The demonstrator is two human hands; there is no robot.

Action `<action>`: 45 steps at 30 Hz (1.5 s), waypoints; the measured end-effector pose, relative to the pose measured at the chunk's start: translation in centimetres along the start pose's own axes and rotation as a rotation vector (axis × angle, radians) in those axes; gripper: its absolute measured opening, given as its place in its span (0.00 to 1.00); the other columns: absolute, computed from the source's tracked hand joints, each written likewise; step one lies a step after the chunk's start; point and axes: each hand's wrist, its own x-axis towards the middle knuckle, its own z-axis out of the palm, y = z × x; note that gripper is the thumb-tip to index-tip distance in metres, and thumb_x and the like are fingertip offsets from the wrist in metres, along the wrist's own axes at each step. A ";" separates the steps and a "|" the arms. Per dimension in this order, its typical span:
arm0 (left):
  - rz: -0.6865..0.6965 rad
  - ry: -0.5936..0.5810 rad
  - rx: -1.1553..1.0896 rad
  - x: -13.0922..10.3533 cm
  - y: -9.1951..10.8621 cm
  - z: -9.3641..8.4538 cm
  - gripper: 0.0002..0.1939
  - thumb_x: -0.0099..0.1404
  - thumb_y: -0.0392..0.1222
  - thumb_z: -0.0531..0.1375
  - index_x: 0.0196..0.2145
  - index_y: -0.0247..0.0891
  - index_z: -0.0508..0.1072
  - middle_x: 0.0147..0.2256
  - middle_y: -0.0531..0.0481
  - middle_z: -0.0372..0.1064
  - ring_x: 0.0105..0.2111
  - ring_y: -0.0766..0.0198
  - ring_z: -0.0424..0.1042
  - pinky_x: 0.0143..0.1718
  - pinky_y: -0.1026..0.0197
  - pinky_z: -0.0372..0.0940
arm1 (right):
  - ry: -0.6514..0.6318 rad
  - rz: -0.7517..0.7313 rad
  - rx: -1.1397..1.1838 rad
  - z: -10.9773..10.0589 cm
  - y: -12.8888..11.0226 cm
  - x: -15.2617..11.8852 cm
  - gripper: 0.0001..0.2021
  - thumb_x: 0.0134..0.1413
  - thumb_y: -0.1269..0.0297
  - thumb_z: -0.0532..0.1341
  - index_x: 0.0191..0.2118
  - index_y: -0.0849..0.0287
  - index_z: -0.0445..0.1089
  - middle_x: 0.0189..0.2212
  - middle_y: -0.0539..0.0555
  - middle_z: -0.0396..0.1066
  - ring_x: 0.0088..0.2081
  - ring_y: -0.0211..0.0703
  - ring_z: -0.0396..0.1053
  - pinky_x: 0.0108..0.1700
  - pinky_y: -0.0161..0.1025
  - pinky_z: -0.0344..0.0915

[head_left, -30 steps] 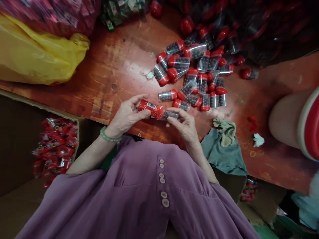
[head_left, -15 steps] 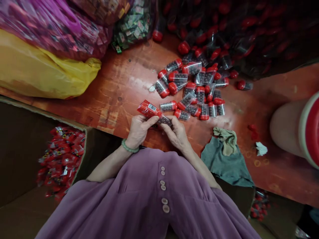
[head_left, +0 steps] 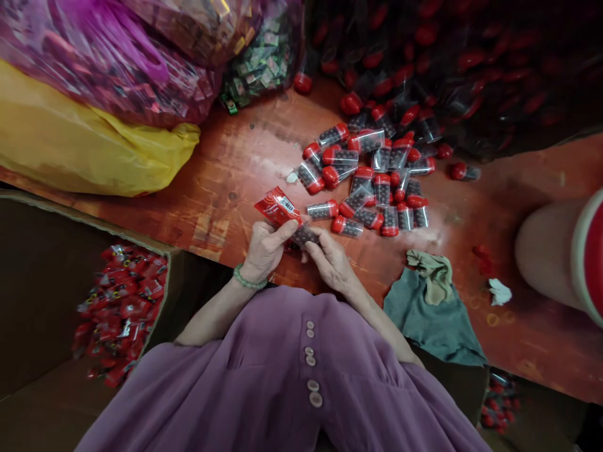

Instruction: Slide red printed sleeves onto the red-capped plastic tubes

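My left hand (head_left: 266, 248), with a green bead bracelet on its wrist, is closed on a red printed packet (head_left: 279, 206) with a barcode. My right hand (head_left: 330, 256) is closed on a clear tube of dark beads (head_left: 305, 235), which lies against the packet's right end. Whether the tube's end sits inside the packet I cannot tell. Just beyond my hands, several red-capped clear tubes (head_left: 360, 199) of dark beads lie in a loose pile on the reddish table (head_left: 235, 157).
A dark heap of red-capped tubes (head_left: 424, 69) rises at the back right. Yellow (head_left: 94, 150) and purple (head_left: 141, 81) bags lie back left. A carton of red packets (head_left: 122, 307) stands below left. On the right are a grey-green cloth (head_left: 428, 320) and a red-lidded tub (head_left: 546, 251).
The whole view has shifted slightly. The red packet has tilted more steeply, and my right fingers have moved along the tube, closer to its near end.
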 end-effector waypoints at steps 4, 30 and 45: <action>0.056 -0.001 0.119 0.4 -0.5 -0.2 0.18 0.55 0.55 0.70 0.33 0.37 0.82 0.32 0.46 0.80 0.29 0.62 0.77 0.33 0.61 0.72 | 0.103 -0.051 -0.057 0.5 0.2 0.1 0.12 0.70 0.56 0.51 0.50 0.55 0.64 0.27 0.47 0.66 0.28 0.36 0.66 0.37 0.38 0.65; -0.028 0.066 -0.041 -1.2 -0.6 2.2 0.23 0.53 0.60 0.70 0.31 0.36 0.74 0.28 0.49 0.76 0.19 0.70 0.65 0.18 0.65 0.64 | 0.144 0.177 0.538 0.8 0.2 1.6 0.22 0.48 0.46 0.69 0.33 0.54 0.59 0.22 0.43 0.73 0.20 0.33 0.68 0.24 0.31 0.67; 0.150 0.036 0.330 -3.9 -0.3 1.3 0.18 0.61 0.55 0.65 0.35 0.35 0.80 0.32 0.46 0.79 0.33 0.58 0.78 0.37 0.58 0.72 | 0.172 0.110 0.436 1.1 0.4 0.8 0.23 0.39 0.52 0.74 0.26 0.55 0.58 0.21 0.41 0.66 0.20 0.32 0.63 0.23 0.31 0.63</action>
